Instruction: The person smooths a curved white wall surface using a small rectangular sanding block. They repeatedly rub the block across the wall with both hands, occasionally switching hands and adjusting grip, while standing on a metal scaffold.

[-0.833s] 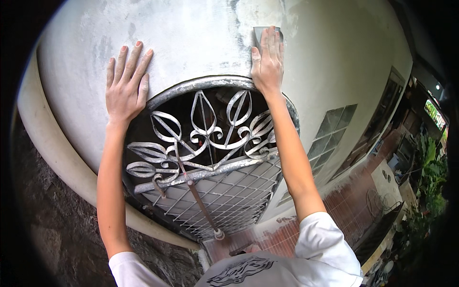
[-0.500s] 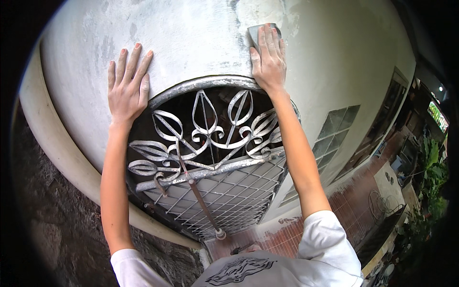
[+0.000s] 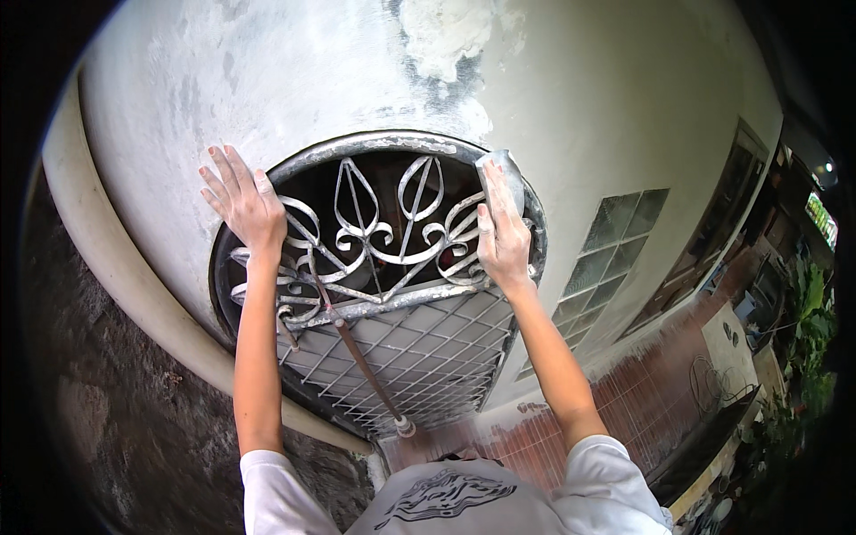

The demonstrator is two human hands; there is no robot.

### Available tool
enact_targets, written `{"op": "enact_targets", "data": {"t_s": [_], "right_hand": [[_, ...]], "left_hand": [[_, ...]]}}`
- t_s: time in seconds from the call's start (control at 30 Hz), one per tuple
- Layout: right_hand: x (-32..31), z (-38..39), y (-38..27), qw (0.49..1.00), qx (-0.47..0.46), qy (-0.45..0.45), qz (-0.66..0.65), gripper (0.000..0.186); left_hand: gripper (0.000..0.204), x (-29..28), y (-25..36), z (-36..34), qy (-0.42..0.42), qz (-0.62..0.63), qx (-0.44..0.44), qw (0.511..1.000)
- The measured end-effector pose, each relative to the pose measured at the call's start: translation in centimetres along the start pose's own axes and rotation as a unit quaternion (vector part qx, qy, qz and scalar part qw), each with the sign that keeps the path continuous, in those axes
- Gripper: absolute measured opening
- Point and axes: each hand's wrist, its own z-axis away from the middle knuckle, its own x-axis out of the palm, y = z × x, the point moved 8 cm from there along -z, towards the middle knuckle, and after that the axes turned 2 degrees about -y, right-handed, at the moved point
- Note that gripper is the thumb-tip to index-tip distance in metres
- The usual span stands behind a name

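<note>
Both hands are up at the pale, patchy wall [image 3: 312, 80], around an arched opening. My left hand [image 3: 251, 212] has its fingers spread and holds nothing; it is by the arch's upper left edge, and I cannot tell whether it touches the wall. My right hand [image 3: 505, 241] is dusty white and presses a grey piece of sandpaper [image 3: 513, 174] under its fingers, at the right side of the arch rim [image 3: 392, 141]. The hand covers most of the sandpaper. Between my hands, a white scrolled metal grille [image 3: 374, 254] with flaking paint fills the opening.
Below the scrollwork is a diamond lattice [image 3: 401, 357] with a brown rod [image 3: 366, 370] in front. Rough white patches mark the wall above. To the right are a glass-block window [image 3: 611, 250], red floor tiles [image 3: 637, 392], cables [image 3: 709, 383] and plants [image 3: 807, 303]. Dark rough ground lies left.
My right hand has come down from the wall above the arch to its right rim, bringing the sandpaper with it. My left hand has moved lower and slightly right, tilting over.
</note>
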Motion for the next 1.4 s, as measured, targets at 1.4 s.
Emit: {"op": "enact_targets", "data": {"t_s": [1.4], "right_hand": [[3.5,-2.8,0.9,0.997,-0.017,-0.039,0.061,0.045]], "left_hand": [[0.050,0.2,1.5,-5.0,-0.150,-0.116,0.275,0.943]]}}
